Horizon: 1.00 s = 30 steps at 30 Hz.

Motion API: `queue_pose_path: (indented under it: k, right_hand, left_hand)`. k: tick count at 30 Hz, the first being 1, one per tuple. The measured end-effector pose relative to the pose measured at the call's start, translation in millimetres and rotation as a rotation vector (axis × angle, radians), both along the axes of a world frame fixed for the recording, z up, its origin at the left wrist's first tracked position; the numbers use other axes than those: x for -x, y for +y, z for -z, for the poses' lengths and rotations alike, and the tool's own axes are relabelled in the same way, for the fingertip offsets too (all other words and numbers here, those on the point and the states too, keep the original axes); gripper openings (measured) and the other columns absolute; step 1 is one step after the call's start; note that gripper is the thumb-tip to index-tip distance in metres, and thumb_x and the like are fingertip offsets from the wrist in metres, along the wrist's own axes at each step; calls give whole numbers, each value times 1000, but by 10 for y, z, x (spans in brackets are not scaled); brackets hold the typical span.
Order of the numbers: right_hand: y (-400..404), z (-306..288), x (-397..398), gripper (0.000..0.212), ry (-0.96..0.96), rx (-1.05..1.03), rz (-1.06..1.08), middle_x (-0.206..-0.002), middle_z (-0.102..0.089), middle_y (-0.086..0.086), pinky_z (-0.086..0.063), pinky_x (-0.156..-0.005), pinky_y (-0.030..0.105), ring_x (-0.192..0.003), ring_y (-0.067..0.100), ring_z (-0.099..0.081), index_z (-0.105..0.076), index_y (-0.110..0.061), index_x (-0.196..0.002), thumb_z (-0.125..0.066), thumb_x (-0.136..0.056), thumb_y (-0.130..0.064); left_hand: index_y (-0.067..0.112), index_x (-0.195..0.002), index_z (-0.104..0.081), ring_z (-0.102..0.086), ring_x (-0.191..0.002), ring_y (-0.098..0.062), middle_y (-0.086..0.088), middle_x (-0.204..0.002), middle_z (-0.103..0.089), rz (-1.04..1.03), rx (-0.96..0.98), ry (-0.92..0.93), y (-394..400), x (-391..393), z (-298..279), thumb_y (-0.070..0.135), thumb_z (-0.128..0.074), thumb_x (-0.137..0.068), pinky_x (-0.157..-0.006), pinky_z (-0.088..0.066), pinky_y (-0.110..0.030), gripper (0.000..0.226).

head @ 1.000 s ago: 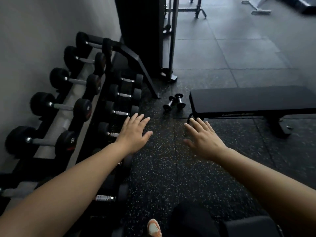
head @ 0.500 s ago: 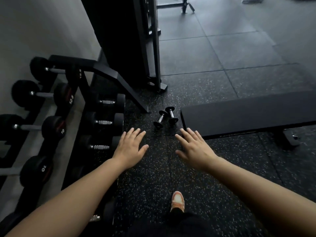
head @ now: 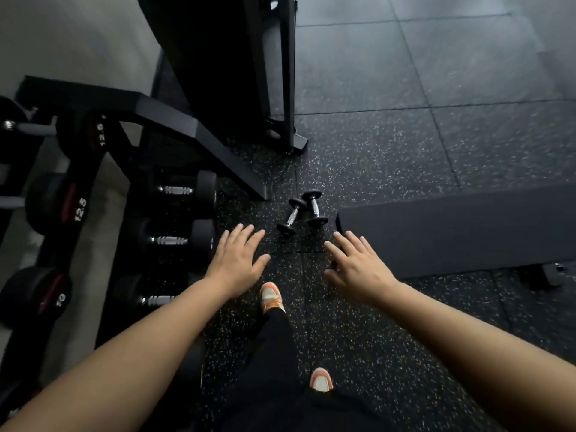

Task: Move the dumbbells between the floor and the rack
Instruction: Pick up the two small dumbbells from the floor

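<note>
Two small black dumbbells with chrome handles lie side by side on the speckled floor, the left one (head: pixel 292 217) and the right one (head: pixel 314 207), between the rack's foot and the bench. My left hand (head: pixel 237 259) is stretched forward, fingers apart and empty, just below and left of them. My right hand (head: pixel 358 265) is also spread and empty, just below and right of them, near the bench's corner. Neither hand touches a dumbbell. The black dumbbell rack (head: pixel 162 118) stands at the left, holding several larger dumbbells on two tiers.
A flat black bench (head: pixel 461 226) lies at the right. A black machine frame (head: pixel 274 73) stands behind the rack's foot. My orange-and-white shoes (head: pixel 272 297) are on the floor under my arms. Grey rubber floor tiles stretch away at the upper right.
I have stepped forward, so the floor dumbbells and the bench are nearer and lower in view. Both hands stay spread and empty and are closer to the two small dumbbells.
</note>
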State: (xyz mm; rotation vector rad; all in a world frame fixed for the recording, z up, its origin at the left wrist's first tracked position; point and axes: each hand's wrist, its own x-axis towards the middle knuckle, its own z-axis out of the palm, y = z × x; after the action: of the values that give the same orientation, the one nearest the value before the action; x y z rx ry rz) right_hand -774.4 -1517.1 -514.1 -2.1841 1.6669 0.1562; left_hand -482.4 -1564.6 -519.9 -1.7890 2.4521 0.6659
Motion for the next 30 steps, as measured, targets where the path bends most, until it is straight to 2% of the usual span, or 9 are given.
queue_pose_path:
  k: [8, 14, 21, 30]
  right_hand:
    - [-1618, 415, 104, 67, 34, -49, 78, -163, -22, 13, -9, -120, 48, -149, 33, -14, -28, -18, -154, -40, -98, -53]
    - [-2520, 1105, 348, 67, 47, -137, 95, -160, -27, 17, -15, -119, 50, -147, 36, -19, -32, -15, -152, -44, -97, -51]
    - [-3510, 2478, 642, 68, 70, -258, 35, -159, -27, 20, -20, -118, 49, -146, 38, -21, -29, -12, -152, -39, -98, -51]
    - [-4405, 4596, 643, 63, 122, -344, -8, -151, -38, 21, -30, -111, 49, -134, 40, -34, -34, -9, -147, -40, -98, -48]
  left_hand:
    - [22, -156, -23, -4, -152, -22, -6, -165, -20, 74, -134, -7, -1664, 181, 600, 52, -35, -99, -122, 2, -44, 65]
    - [21, -155, -24, -7, -152, -23, -7, -164, -22, 27, -211, -12, -2584, 515, 1257, 49, -36, -99, -122, 2, -44, 64]
    - [19, -154, -25, -9, -152, -24, -8, -164, -23, -52, -261, -62, -3396, 884, 2494, 47, -37, -100, -123, -1, -45, 62]
    - [15, -153, -29, -16, -150, -27, -10, -162, -29, -111, -354, -65, -3904, 1219, 4767, 42, -43, -100, -122, -7, -45, 62]
